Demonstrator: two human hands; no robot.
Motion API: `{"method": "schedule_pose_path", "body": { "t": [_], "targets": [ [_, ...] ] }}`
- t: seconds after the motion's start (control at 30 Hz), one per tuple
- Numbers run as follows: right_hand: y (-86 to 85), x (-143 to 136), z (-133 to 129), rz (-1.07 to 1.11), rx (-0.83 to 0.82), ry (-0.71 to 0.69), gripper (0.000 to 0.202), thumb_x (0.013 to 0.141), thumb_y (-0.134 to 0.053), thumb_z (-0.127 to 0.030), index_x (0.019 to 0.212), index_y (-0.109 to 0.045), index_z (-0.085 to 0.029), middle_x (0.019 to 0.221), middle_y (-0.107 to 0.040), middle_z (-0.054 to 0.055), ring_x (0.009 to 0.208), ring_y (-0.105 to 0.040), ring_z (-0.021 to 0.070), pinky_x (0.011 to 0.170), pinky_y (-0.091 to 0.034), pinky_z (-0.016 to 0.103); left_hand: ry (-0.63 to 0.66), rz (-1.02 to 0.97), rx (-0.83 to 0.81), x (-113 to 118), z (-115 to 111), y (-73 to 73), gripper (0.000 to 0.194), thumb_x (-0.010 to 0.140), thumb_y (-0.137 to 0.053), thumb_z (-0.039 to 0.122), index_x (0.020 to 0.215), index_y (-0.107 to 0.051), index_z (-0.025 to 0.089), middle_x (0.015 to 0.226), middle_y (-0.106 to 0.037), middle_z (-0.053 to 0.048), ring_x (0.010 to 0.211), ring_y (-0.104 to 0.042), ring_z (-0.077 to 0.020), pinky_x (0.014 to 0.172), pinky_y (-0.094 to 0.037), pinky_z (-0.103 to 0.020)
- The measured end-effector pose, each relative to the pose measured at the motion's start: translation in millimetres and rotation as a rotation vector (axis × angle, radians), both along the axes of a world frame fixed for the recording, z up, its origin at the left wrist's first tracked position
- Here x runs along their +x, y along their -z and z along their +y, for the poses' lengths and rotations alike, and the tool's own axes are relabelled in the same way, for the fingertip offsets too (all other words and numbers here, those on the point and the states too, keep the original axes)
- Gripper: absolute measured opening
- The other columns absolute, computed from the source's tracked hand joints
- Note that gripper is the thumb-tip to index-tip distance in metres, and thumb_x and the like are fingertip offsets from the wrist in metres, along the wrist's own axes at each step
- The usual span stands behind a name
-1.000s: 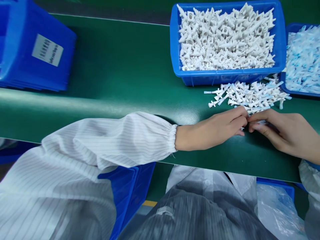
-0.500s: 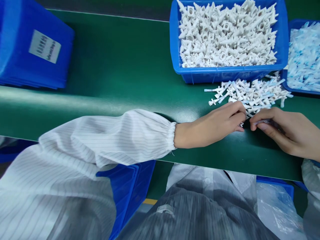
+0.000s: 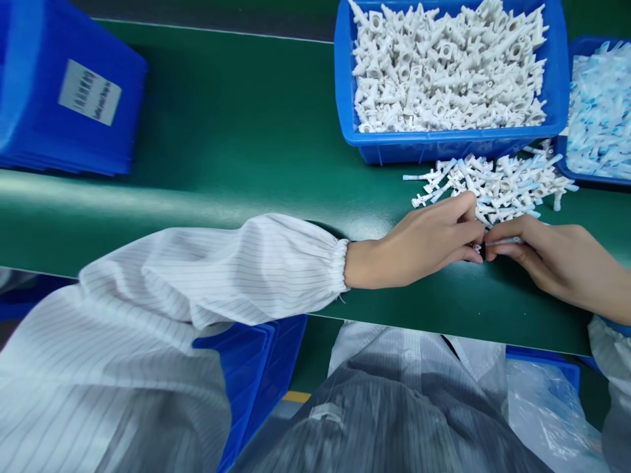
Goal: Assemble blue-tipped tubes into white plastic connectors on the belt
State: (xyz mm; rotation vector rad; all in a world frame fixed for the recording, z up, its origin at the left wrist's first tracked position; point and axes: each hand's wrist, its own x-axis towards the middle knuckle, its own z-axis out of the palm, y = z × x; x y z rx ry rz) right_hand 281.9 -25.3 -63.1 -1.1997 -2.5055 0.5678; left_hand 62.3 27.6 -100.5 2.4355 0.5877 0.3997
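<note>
My left hand (image 3: 434,233) is closed on a small white plastic part (image 3: 476,248), most of it hidden by the fingers. Pinched in my right hand (image 3: 542,253) is a thin translucent tube (image 3: 507,241), lying level and pointing at the left hand. The fingertips of both hands nearly meet. Just beyond them, a loose pile of white connectors with pale blue tubes (image 3: 503,184) lies on the green table (image 3: 246,131). Behind the pile stands a blue bin (image 3: 444,138) full of white connectors (image 3: 444,66).
A blue tray (image 3: 591,176) of clear and light blue pieces (image 3: 599,112) sits at the right edge. Stacked blue bins (image 3: 98,52) with a label stand at the far left. Below the table edge are more blue bins (image 3: 266,368) and a plastic bag (image 3: 547,407).
My right hand has moved a little left, bringing the tube closer to the left hand, and more of the tube shows. The left hand has barely moved.
</note>
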Motion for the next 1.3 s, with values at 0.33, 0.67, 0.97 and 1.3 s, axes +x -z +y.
{"method": "schedule_pose_path", "body": {
  "t": [0.33, 0.67, 0.97, 1.3],
  "targets": [
    [-0.1, 1, -2, -0.017, -0.001, -0.017, 0.024, 0.111, -0.033, -0.034, 0.110, -0.053, -0.021, 0.081, -0.072, 0.000, 0.046, -0.060, 0.0100, 0.041, -0.039, 0.020, 0.023, 0.049, 0.087, 5, 2, -1.9, 0.028, 0.098, -0.058, 0.040, 0.097, -0.064, 0.012, 0.090, -0.053, -0.002, 0.075, -0.051, -0.0102, 0.060, -0.029, -0.022],
    [2.8, 3, -1, -0.006, 0.070, -0.022, 0.023, 0.111, -0.034, -0.032, 0.104, -0.055, -0.024, 0.085, -0.071, -0.001, 0.066, -0.066, 0.0088, 0.057, -0.047, 0.020, 0.022, 0.179, 0.047, 9, 3, -10.0, 0.033, 0.097, -0.059, 0.044, 0.098, -0.066, 0.012, 0.092, -0.053, -0.002, 0.078, -0.052, -0.0110, 0.060, -0.028, -0.025],
    [5.1, -4, -4, -0.011, 0.099, -0.018, 0.022, 0.111, -0.036, -0.028, 0.101, -0.055, -0.023, 0.081, -0.069, -0.002, 0.062, -0.063, 0.0078, 0.056, -0.044, 0.020, 0.023, 0.088, -0.029, 9, 4, -7.3, 0.028, 0.098, -0.061, 0.039, 0.093, -0.066, 0.012, 0.089, -0.055, -0.001, 0.080, -0.055, -0.0107, 0.061, -0.027, -0.025],
    [3.8, -6, -2, 0.012, 0.101, -0.009, 0.021, 0.110, -0.036, -0.023, 0.099, -0.053, -0.023, 0.078, -0.070, -0.004, 0.059, -0.062, 0.0061, 0.057, -0.042, 0.019, 0.031, 0.048, -0.091, 12, 6, -6.9, 0.020, 0.099, -0.061, 0.028, 0.089, -0.068, 0.013, 0.090, -0.060, 0.000, 0.078, -0.056, -0.0084, 0.059, -0.024, -0.025]
  ]
}}
